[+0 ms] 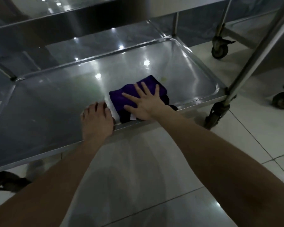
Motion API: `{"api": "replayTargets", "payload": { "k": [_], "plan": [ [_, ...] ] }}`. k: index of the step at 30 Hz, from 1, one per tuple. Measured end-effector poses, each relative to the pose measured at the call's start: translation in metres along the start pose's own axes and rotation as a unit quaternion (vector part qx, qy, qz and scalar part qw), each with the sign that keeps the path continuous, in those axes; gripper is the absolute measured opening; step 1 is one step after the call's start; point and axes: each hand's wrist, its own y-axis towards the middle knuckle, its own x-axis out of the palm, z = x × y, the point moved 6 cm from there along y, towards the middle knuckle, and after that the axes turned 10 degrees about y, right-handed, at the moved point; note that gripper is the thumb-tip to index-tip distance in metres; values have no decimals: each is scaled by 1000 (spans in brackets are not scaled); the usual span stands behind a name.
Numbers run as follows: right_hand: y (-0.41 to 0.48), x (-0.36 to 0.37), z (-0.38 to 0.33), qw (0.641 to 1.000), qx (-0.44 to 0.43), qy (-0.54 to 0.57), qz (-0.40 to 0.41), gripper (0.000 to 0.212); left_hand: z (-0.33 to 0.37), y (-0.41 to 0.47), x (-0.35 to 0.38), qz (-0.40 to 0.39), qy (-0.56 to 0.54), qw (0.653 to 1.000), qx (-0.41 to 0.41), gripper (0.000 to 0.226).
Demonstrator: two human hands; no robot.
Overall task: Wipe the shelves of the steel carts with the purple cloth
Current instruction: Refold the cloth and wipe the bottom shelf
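- Right grip (144, 100), fingers flat, presses soft purple cloth (118, 99) on bottom shelf (56, 104)
- Left grip (97, 122) clasps shelf rim (200, 103)
- Likely light, floppy: press its middle

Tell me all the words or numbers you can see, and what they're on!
None can be read.
White tag on the cloth, beside the right hand: too small and blurred to show any writing.
Shelf: bare steel with only light reflections, no label or number visible.
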Motion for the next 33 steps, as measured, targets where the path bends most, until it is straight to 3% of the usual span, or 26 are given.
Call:
{"api": "replayTargets", "payload": {
  "k": [6, 12, 16, 21, 24, 28, 33],
  "plan": [
    [80, -17, -21, 1000, -20, 13, 7, 76, 1, -3, -7, 13, 7, 1000, 3, 56],
    [142, -43, -4, 999, 5, 46, 12, 70, -3, 3, -4, 37, 2, 999, -5, 51],
    [127, -59, 60, 997, 44, 56, 29, 70, -4, 3, -5, 47, 3, 999, -4, 51],
    [58, -86, 185, 983, 167, 49, 64, 72, 0, 3, -5, 48, 1, 999, -4, 53],
    [23, -89, 212, 971, 222, 32, 77, 75, 3, 3, -5, 51, 8, 999, 3, 54],
    [18, -70, 153, 977, 202, 33, 69, 77, 4, 4, -4, 56, 9, 998, 1, 52],
    [5, -26, 36, 999, 29, 11, 18, 71, 1, 7, -1, 57, 10, 998, -4, 53]
  ]
}}
